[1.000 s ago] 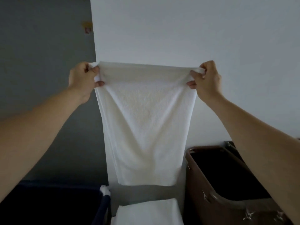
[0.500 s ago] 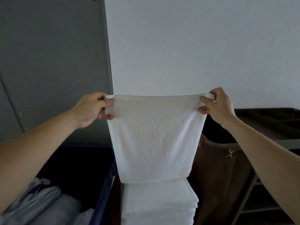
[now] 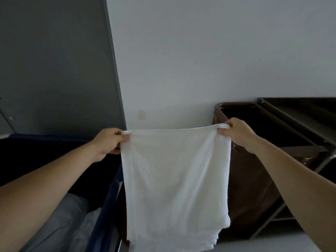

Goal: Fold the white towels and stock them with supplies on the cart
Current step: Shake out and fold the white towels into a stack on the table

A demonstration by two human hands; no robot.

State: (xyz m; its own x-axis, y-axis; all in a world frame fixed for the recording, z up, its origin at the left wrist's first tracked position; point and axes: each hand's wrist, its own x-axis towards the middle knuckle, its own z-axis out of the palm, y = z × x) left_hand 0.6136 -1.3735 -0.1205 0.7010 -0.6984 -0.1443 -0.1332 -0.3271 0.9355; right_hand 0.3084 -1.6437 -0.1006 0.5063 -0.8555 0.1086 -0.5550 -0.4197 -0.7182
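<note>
the left hand (image 3: 107,142) pinches the top left corner of a white towel (image 3: 174,179), thumb and fingers pressed together on the cloth. the right hand (image 3: 236,132) pinches the top right corner the same way, knuckles up, fingers closed over the hem. between the two grips the top edge runs nearly taut, a little higher at the right hand. below the grips the towel hangs flat and doubled, with layered edges showing at its lower right corner; its bottom reaches the lower edge of the view.

below and left of the left hand sits a dark blue bin (image 3: 107,206) with grey cloth (image 3: 60,220) in it. behind and below the right hand stands a brown hamper (image 3: 254,188), touching a dark cart (image 3: 300,124) farther right. beyond the towel is a white wall (image 3: 200,60), with a grey panel (image 3: 54,70) left of the left hand.
</note>
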